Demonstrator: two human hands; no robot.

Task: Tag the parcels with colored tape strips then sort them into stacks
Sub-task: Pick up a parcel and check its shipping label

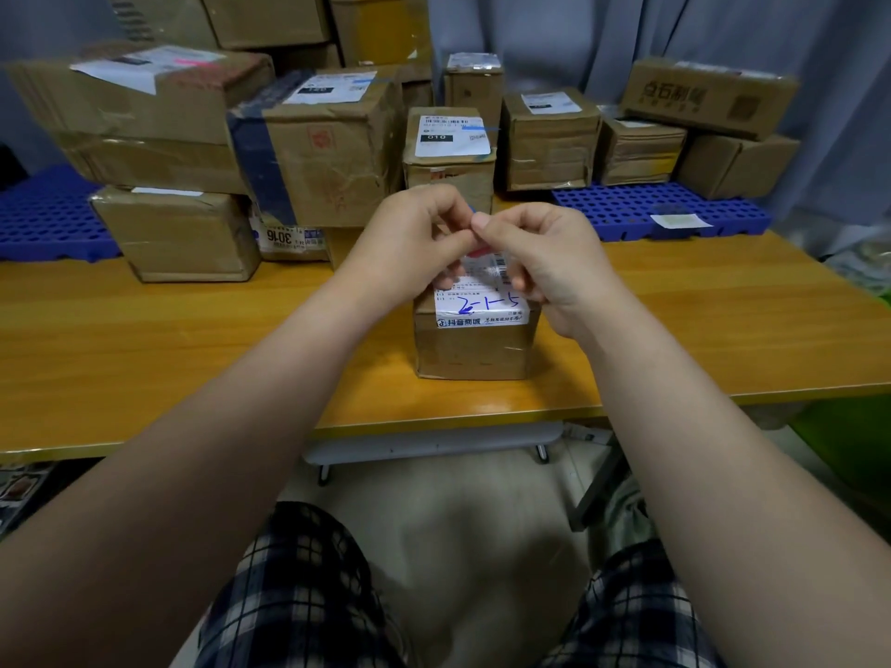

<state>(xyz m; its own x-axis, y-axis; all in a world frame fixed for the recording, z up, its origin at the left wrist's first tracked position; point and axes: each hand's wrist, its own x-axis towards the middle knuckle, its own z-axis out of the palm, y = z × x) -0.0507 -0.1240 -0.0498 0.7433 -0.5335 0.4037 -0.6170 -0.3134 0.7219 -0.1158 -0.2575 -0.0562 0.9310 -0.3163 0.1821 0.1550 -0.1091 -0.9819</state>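
The wooden tabletop (144, 354) carries about ten stacked parcels (332, 151) along its far side, some resting on two blue perforated mats (651, 209), and one single parcel (475, 349) near the front edge, label up. Above it the left hand (410, 233) and right hand (545, 253) meet, each grip pinching the one small blue tape strip (471, 210) between thumb and fingertip. To tag well, I would pull the strip taut, lower it clear of the barcode, and press it flat from one end.
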